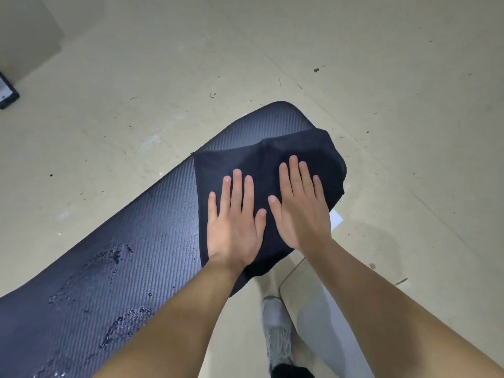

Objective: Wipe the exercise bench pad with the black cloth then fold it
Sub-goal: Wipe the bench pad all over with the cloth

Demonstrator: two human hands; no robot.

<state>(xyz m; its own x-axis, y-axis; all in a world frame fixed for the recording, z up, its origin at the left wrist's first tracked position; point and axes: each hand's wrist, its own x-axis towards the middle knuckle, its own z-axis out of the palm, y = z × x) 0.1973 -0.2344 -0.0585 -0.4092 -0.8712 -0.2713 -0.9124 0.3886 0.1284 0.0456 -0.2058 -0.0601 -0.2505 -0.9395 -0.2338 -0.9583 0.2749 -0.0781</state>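
While the black cloth (261, 170) lay spread over the far end of the bench pad (152, 214), the left hand (234, 227) and right hand (300, 211) pressed flat on it, fingers open, side by side.

No readable text, labels or numbers, apparently none anywhere
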